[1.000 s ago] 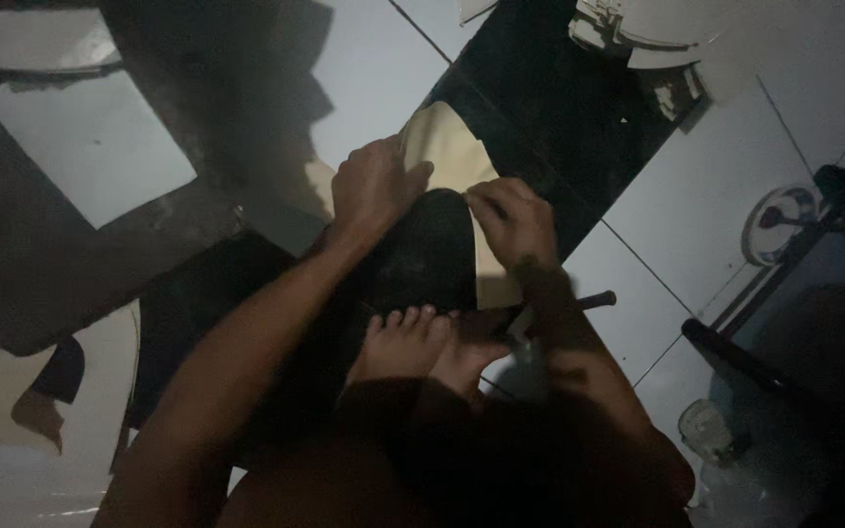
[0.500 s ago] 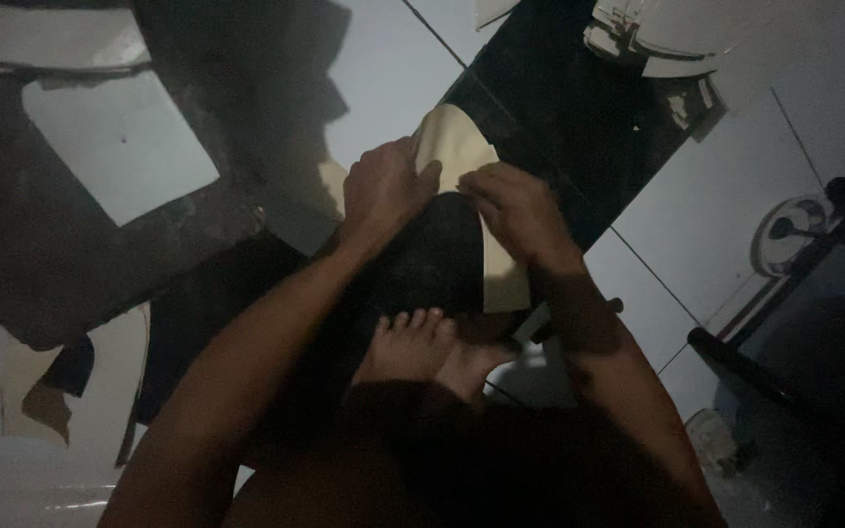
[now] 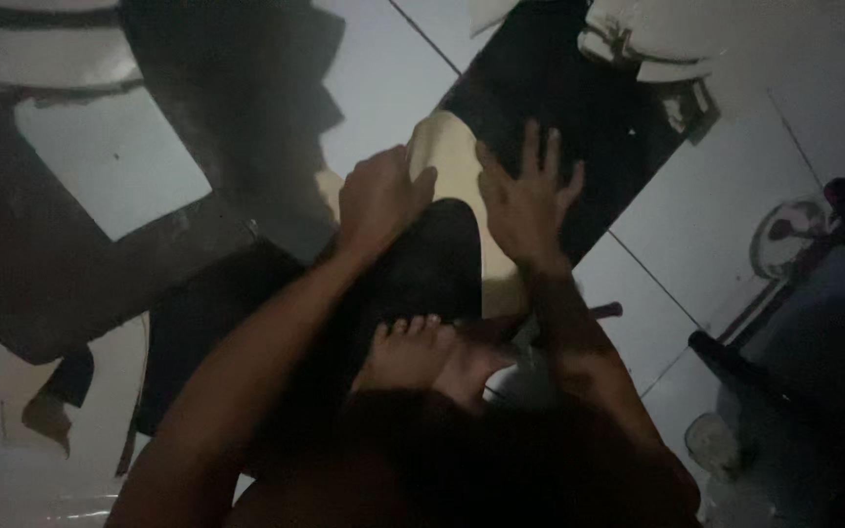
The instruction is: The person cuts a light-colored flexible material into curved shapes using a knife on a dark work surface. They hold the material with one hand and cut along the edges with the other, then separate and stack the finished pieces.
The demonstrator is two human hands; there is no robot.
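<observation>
On your far left a dark sheet with a rectangular cut-out lies on the white tiled floor. Your left hand is curled into a loose fist on the edge of the cream-coloured piece, beside a black piece that seems to overlap it (the light is poor). Your bare foot rests just below. Your right hand lies flat, fingers spread, on the cream piece's right side.
</observation>
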